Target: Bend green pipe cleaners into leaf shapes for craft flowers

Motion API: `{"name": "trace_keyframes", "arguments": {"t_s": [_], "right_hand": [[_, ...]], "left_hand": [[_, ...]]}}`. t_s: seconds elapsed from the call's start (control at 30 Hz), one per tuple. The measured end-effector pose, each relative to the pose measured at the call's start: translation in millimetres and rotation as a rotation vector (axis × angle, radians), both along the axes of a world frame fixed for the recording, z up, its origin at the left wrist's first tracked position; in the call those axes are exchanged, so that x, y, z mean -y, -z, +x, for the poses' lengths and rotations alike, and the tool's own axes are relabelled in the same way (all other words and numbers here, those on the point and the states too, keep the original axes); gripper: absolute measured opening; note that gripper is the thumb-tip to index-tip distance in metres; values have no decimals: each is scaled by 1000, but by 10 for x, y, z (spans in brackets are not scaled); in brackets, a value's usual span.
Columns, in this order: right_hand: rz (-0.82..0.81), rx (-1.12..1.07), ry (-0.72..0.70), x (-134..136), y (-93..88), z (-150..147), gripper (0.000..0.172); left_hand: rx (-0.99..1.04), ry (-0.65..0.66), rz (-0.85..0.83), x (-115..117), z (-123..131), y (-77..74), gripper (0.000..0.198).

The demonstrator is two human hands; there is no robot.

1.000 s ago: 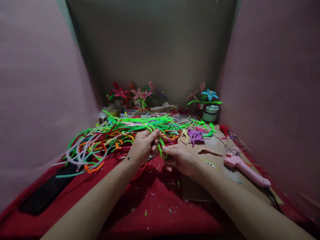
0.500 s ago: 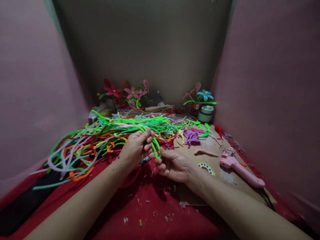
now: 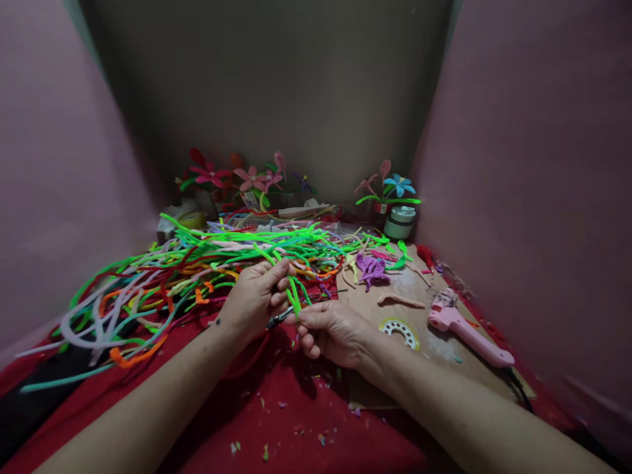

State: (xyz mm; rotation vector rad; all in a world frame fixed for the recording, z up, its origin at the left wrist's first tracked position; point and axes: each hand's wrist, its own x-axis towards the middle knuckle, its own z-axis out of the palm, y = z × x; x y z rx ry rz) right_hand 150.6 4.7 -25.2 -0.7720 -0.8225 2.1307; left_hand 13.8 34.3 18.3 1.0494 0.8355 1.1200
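My left hand (image 3: 254,299) pinches the upper part of a bright green pipe cleaner (image 3: 295,294), folded into a narrow loop. My right hand (image 3: 328,332) is closed on the loop's lower end, thumb on top. Both hands hover over a red cloth (image 3: 296,421), at the near edge of a big tangle of coloured pipe cleaners (image 3: 172,276). A dark tool, perhaps scissors (image 3: 277,318), lies just under my left hand, mostly hidden.
A pink glue gun (image 3: 467,332) lies on a cardboard sheet (image 3: 434,342) to the right, with a purple pipe-cleaner piece (image 3: 370,268). Finished pipe-cleaner flowers (image 3: 247,178) and a small jar (image 3: 399,222) stand at the back wall. Pink panels close in both sides.
The green loop has been squeezed narrower between my hands. Both hands have drifted slightly left and down as the view shifted.
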Motion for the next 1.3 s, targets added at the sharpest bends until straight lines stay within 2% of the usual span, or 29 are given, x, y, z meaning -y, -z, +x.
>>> {"name": "trace_keyframes", "arguments": {"t_s": [0.17,0.27,0.37,0.53,0.67,0.8,1.07,1.3], "right_hand": [[27,55,44,24,46,-16,15],[93,-65,18,32,9,1,20],[91,-156,-50,17,-4,14,24],[-7,-187,-16,7,40,1,12],[28,-162,-11,32,33,-14,17],[-8,-112,-6,34,37,-16,16],[7,23,-9,26,83,-34,16],[101,104,-52,17,90,-19,22]], "left_hand": [[27,-80,13,-63,-90,-72,18],[23,-33,1,-60,-105,-69,18],[14,15,5,-25,-87,-23,19],[12,53,15,-1,-64,50,22],[-8,8,7,4,-53,53,21],[-19,-13,-36,31,-32,37,21],[-37,19,-51,38,-29,84,23],[-33,-5,-46,26,-43,75,24]]}}
